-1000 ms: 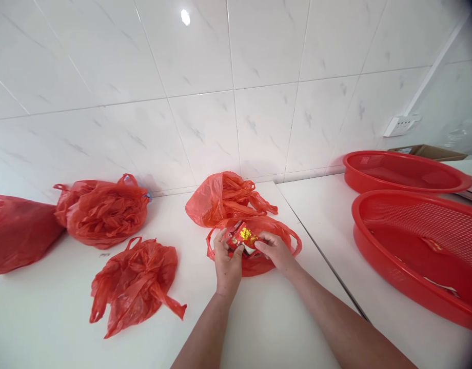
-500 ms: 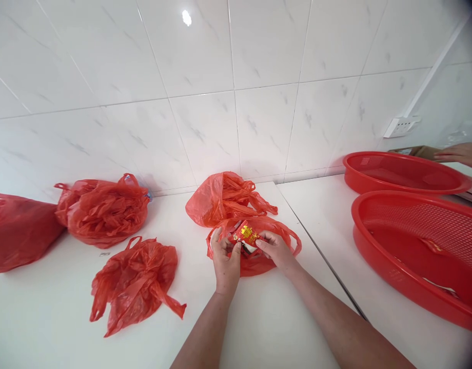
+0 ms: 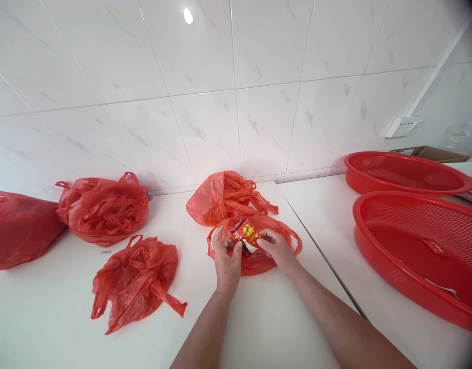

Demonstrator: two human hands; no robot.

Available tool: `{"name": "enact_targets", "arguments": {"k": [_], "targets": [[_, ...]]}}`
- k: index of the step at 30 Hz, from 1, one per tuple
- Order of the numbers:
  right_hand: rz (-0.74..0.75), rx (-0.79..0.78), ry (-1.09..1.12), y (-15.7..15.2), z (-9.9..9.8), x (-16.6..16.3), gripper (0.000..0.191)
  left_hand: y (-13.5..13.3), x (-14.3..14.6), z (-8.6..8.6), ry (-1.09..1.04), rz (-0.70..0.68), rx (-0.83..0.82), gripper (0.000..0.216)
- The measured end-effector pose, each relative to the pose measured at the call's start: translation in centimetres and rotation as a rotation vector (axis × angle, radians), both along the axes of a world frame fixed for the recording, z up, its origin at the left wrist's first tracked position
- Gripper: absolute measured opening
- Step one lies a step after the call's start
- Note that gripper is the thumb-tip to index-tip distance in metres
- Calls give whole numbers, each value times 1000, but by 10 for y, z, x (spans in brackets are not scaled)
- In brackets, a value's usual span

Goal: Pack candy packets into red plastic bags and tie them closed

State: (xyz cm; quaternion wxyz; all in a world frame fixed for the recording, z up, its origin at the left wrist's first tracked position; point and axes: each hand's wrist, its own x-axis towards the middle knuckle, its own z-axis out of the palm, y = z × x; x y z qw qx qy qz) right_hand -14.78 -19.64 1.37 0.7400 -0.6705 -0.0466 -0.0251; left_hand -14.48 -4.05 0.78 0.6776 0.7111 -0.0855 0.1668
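Note:
Above an open red plastic bag (image 3: 267, 265), both my hands are on a small red packet with gold print (image 3: 251, 233). My right hand (image 3: 277, 248) pinches its right corner between thumb and fingers. On the other side, my left hand (image 3: 227, 259) is closed at the packet's left end, its thumb bent inward. Something white and black shows just below the packet, too covered to make out. A second red plastic bag (image 3: 209, 200), bunched up with its handles loose, lies right behind, against the wall.
To the left lie a crumpled red bag (image 3: 138, 282), a fuller red bag (image 3: 105, 210) and a large red bundle (image 3: 20, 230). On the right stand two red plastic baskets, the nearer basket (image 3: 386, 271) holding a few flat pieces, the farther basket (image 3: 351, 177) near a cardboard box (image 3: 432, 152).
The red packet has tilted slightly in my fingers, and a bit more of the white thing below it shows. Another person's hand at the far right has left the view.

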Motion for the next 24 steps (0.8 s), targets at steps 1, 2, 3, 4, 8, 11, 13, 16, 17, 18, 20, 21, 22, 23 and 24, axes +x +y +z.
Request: {"name": "enact_targets", "arguments": {"k": [1,2,3,4,8,11,13,16,17,18,20,21,22,23,24], "targets": [[-14,7,0,0,0,0,19,0,0,0,6,-4,1,57],[-25,12,2,0,0,0,19,0,0,0,12,-5,5,58],[-30,14,4,0,0,0,19,0,1,-1,15,-3,9,59],[-31,13,5,0,1,0,19,0,1,-1,14,-1,12,59],[-26,-3,-5,-1,2,-1,18,0,1,-3,-10,-5,15,58],[-9,-15,-1,0,2,-2,18,0,0,-2,11,-17,-4,55],[18,-9,6,1,2,-2,18,1,0,-1,35,-12,-21,52],[70,3,0,4,1,-2,18,1,0,0,56,-13,-56,46],[79,3,-2,4,0,-2,18,1,0,1,59,-12,-67,45],[78,-3,-3,4,0,-2,18,1,-1,2,61,-6,-72,45],[48,-11,6,4,-1,-2,19,1,-1,2,57,20,-73,50],[27,-9,13,3,-1,-1,20,0,-1,2,50,28,-72,53],[9,-3,21,2,-2,0,21,0,-1,2,42,29,-70,57],[-5,7,26,2,-2,1,21,-1,0,1,32,25,-67,60],[-16,15,28,1,-2,2,22,-2,0,1,22,20,-67,62]]}}
